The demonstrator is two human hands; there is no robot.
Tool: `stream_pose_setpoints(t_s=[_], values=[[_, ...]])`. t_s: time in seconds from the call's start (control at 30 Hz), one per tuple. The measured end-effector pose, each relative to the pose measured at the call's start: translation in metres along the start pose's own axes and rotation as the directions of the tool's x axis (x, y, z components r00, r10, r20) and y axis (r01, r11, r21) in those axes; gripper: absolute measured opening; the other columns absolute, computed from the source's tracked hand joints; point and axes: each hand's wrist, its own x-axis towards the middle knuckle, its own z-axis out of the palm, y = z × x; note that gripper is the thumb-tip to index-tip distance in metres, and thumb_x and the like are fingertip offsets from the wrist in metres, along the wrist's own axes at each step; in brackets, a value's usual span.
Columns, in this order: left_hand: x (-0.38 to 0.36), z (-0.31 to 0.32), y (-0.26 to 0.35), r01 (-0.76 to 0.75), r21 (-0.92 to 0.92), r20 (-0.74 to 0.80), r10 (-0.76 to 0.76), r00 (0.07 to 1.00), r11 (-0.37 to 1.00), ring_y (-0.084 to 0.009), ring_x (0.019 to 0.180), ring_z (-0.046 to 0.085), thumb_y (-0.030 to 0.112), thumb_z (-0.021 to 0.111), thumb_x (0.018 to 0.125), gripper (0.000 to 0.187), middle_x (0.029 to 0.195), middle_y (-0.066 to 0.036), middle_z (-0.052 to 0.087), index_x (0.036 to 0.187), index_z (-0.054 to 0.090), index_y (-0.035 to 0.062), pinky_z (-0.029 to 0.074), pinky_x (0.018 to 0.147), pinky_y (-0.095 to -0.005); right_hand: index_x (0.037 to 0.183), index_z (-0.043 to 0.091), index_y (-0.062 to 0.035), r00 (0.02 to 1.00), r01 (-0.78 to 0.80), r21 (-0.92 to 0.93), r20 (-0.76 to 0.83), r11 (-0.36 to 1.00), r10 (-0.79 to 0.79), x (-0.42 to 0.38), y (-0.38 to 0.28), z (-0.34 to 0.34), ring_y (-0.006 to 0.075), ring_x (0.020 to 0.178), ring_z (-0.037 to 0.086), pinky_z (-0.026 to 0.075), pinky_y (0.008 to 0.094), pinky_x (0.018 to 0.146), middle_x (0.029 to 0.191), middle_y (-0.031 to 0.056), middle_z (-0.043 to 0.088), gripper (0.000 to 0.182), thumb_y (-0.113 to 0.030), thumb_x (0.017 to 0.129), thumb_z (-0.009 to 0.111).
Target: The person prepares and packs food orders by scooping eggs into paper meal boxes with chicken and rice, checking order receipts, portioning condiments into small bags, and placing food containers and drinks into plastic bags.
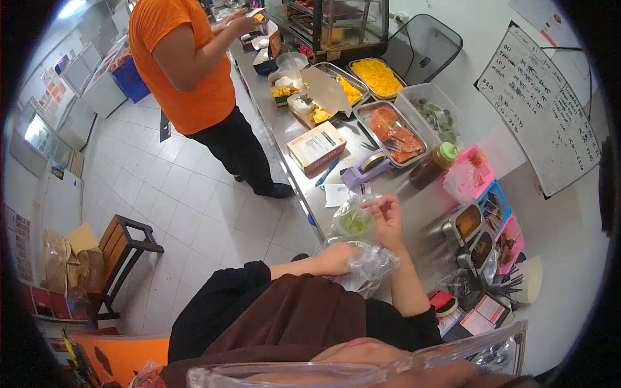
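Low over the near end of the steel counter is a clear plastic bag (372, 265), crumpled, with my left hand (334, 258) closed on its side. Just beyond it, a clear wrapping with something light green (354, 223) inside shows between my hands. My right hand (388, 221) has its fingers bent and pinched at the upper edge of this clear plastic. A white paper slip (343, 194) and a purple tape dispenser (365, 169) lie just past my fingers.
Along the counter (420, 226) stand a carton (317, 146), a tray of orange-red slices (394, 132), a tray of yellow food (377, 77), a green-capped jar (435, 165) and small metal containers (467, 223). A person in an orange shirt (178, 64) stands further along. A wooden bench (119, 258) is at left.
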Motion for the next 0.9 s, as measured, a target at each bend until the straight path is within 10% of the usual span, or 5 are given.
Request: stream_pose_setpoints(t_s=[0.17, 0.37, 0.53, 0.77, 0.9], values=[[0.001, 0.002, -0.004, -0.036, -0.010, 0.029, 0.036, 0.999, 0.999, -0.0367, 0.076, 0.057, 0.020, 0.056, 0.070, 0.022, 0.081, -0.018, 0.058, 0.083, 0.054, 0.0028, 0.045, 0.067, -0.0441, 0.097, 0.042, -0.0080, 0.995, 0.063, 0.099, -0.078, 0.993, -0.056, 0.000, 0.003, -0.006, 0.0110, 0.079, 0.048, 0.037, 0.0244, 0.079, 0.087, 0.0046, 0.052, 0.022, 0.001, 0.081, 0.054], [-0.010, -0.005, 0.003, -0.208, 0.175, 0.016, 0.208, 0.978, 0.962, -0.0337, 0.084, 0.053, 0.013, 0.056, 0.069, 0.018, 0.088, -0.014, 0.051, 0.084, 0.053, 0.0028, 0.045, 0.070, -0.0415, 0.096, 0.045, -0.0059, 0.927, 0.273, -0.611, -0.040, 0.743, -0.373, -0.001, -0.004, -0.022, 0.0105, 0.080, 0.049, 0.039, 0.0236, 0.075, 0.081, 0.0017, 0.049, 0.024, -0.003, 0.078, 0.061], [-0.005, -0.034, 0.005, -0.346, 0.194, 0.157, 0.319, 0.935, 0.918, -0.0315, 0.088, 0.052, 0.010, 0.057, 0.066, 0.019, 0.085, -0.014, 0.049, 0.083, 0.052, 0.0038, 0.043, 0.075, -0.0403, 0.103, 0.046, -0.0034, 0.905, 0.130, 0.096, -0.417, 0.987, -0.079, -0.026, -0.028, -0.050, 0.0109, 0.076, 0.049, 0.040, 0.0217, 0.073, 0.081, 0.0021, 0.050, 0.024, -0.006, 0.082, 0.056], [-0.011, -0.021, -0.041, 0.143, -0.255, 0.009, -0.145, 0.989, 0.956, -0.0242, 0.085, 0.056, 0.025, 0.065, 0.076, 0.028, 0.091, -0.012, 0.057, 0.093, 0.057, 0.0032, 0.046, 0.073, -0.0330, 0.120, 0.040, -0.0015, 0.915, 0.180, -0.161, -0.335, 0.970, -0.225, -0.078, -0.090, -0.083, 0.0144, 0.084, 0.054, 0.041, 0.0261, 0.077, 0.089, 0.0086, 0.058, 0.037, 0.002, 0.084, 0.043], [-0.004, -0.022, -0.006, 0.405, -0.715, -0.010, -0.588, 0.809, 0.570, -0.0129, 0.069, 0.057, 0.025, 0.066, 0.079, 0.028, 0.081, -0.006, 0.060, 0.092, 0.059, 0.0014, 0.047, 0.063, -0.0253, 0.129, 0.035, -0.0057, 0.962, 0.050, -0.427, -0.221, 0.903, -0.158, -0.104, -0.108, -0.108, 0.0164, 0.079, 0.060, 0.044, 0.0273, 0.077, 0.104, 0.0168, 0.060, 0.047, 0.005, 0.083, 0.040]])
